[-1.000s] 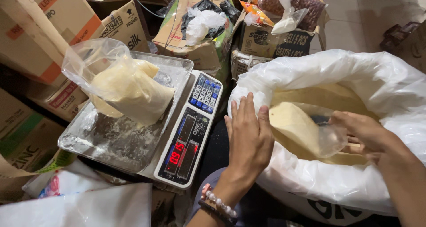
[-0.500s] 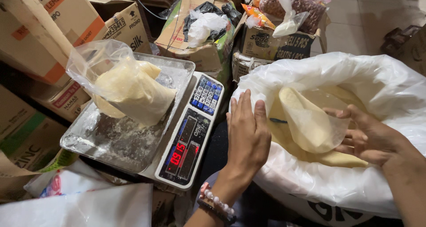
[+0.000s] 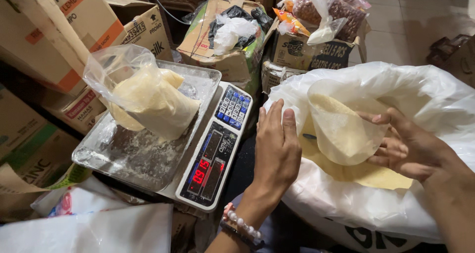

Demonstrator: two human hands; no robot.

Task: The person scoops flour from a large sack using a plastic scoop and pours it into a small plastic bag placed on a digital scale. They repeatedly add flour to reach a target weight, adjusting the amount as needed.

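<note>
The person's right hand [image 3: 410, 146] holds a small clear bag [image 3: 344, 129], part-filled w/ pale yellow powder, fingers spread under and behind it, so the grip is closed on the bag, not pinching its mouth. The bag hangs over the open mouth of the big white sack [image 3: 425, 99], w/ more of the same powder below. The left hand [image 3: 277, 149] is flat, fingers together and straight, resting at the sack's rim just beside the bag; it grips nothing. Left of the hands, a digital scale [image 3: 210, 159] w/ red digits carries a metal tray [image 3: 198, 80] dusted w/ powder, and a second filled clear bag [image 3: 148, 102] sits slumped on it. Cardboard boxes [image 3: 59, 30] crowd round the back. To do this well, probably: keep the small bag upright over the sack so spill drops back in, support its base w/ the palm, and gather its mouth before carrying it across to the tray.
</note>
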